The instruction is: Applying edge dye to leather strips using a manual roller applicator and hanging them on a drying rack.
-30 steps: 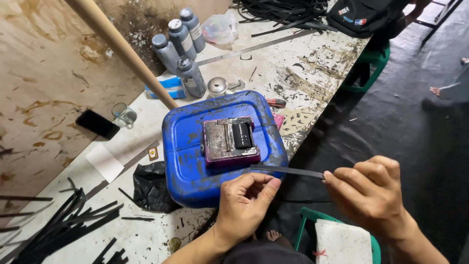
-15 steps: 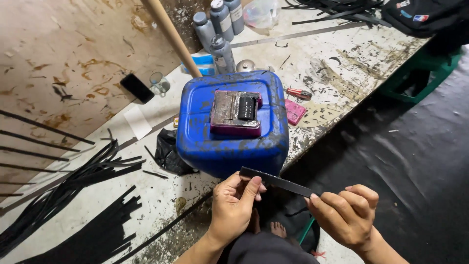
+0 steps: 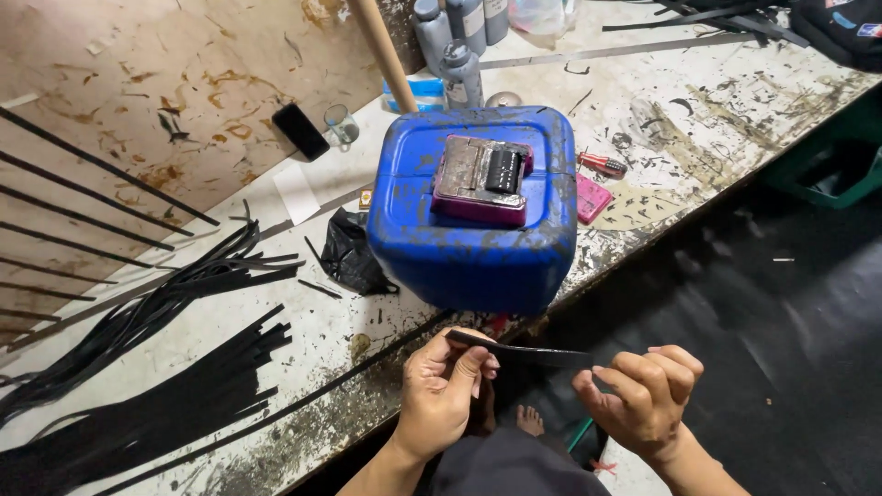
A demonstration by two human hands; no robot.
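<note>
Presently: black strip pinched at both ends, long axis spanning left hand to right hand; just below blue canister.

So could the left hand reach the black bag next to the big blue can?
Probably yes. The left hand sits at the bench edge, and only bare, stained benchtop lies between it and the black bag. But it pinches a black strip with the right hand, so it isn't free.

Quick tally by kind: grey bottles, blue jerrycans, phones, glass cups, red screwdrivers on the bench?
Grey bottles: 4
Blue jerrycan: 1
Black phone: 1
Glass cup: 1
Red screwdriver: 1
Total: 8
</note>
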